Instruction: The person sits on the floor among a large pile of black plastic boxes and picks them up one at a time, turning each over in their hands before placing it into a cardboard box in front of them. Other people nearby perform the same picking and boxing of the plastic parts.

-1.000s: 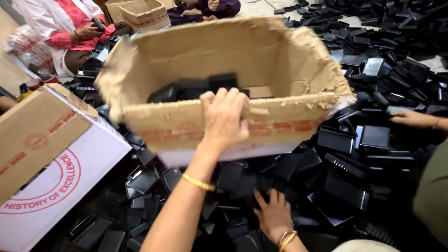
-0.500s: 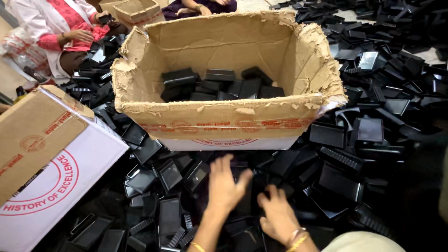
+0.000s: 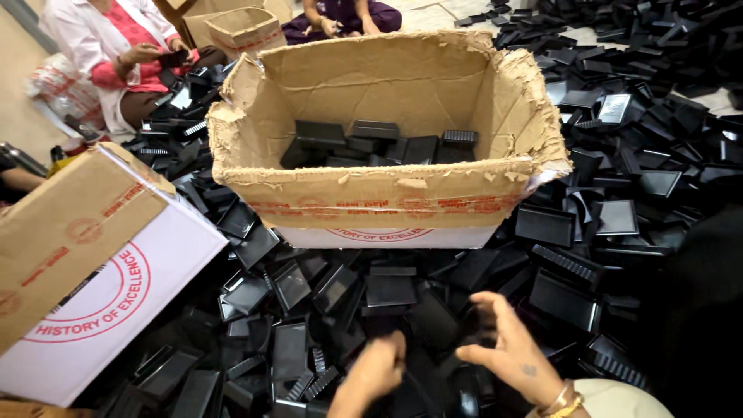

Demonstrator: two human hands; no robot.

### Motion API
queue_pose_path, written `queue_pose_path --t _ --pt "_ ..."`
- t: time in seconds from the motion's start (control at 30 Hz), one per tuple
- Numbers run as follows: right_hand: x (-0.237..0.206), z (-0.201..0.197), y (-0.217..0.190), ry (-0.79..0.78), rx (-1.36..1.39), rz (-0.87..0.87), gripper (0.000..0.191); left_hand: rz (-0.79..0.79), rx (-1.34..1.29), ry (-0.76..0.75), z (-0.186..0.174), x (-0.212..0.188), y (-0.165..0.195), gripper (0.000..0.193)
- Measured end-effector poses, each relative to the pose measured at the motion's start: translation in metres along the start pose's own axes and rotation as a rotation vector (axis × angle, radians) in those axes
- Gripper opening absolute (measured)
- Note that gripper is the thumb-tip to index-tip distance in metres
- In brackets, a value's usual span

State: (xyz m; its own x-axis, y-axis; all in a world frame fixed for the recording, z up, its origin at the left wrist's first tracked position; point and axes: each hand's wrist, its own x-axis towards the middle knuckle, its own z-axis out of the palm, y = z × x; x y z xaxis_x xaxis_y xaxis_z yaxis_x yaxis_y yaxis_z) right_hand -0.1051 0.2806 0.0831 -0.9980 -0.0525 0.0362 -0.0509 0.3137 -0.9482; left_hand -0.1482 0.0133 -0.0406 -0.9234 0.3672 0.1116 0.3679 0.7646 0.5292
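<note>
A large torn cardboard box (image 3: 387,197) stands in front of me with several black plastic tray-like pieces (image 3: 371,143) lying in its bottom. Loose black plastic pieces (image 3: 387,290) cover the floor around it. My left hand (image 3: 375,370) is low at the bottom edge, fingers curled down onto the pile; whether it grips a piece is hidden. My right hand (image 3: 511,350), with bangles on the wrist, hovers just right of it, fingers apart and bent over the black pieces, holding nothing that I can see.
A shut white and brown carton (image 3: 85,271) lies at the left. Two other people sit at the back: one in a white coat (image 3: 101,46) holding a black piece, one in purple (image 3: 340,15). A smaller open box (image 3: 244,27) stands between them.
My left hand has come back from the rim of the big box down to the pile beside my right hand. The view has tilted, so more of the box's inside shows.
</note>
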Motion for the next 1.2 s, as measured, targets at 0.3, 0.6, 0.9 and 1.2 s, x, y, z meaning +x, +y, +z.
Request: queue_pose_path --t 0.3,0.6,0.9,1.2 --pt "-0.003 0.025 0.012 -0.447 0.544 0.352 0.078 -0.087 -0.336 0.839 -0.016 -0.047 0.061 0.069" --pt "-0.01 0.033 -0.004 -0.603 0.643 0.199 0.087 0.158 -1.211 0.264 0.034 -0.072 0.025 0.047" --pt "-0.01 0.029 0.003 -0.493 0.739 0.151 0.082 0.297 -0.554 0.424 0.029 -0.075 0.047 0.065" --pt "-0.003 0.032 0.015 -0.42 0.409 -0.055 0.048 0.066 -0.614 0.459 -0.038 -0.079 0.081 0.047"
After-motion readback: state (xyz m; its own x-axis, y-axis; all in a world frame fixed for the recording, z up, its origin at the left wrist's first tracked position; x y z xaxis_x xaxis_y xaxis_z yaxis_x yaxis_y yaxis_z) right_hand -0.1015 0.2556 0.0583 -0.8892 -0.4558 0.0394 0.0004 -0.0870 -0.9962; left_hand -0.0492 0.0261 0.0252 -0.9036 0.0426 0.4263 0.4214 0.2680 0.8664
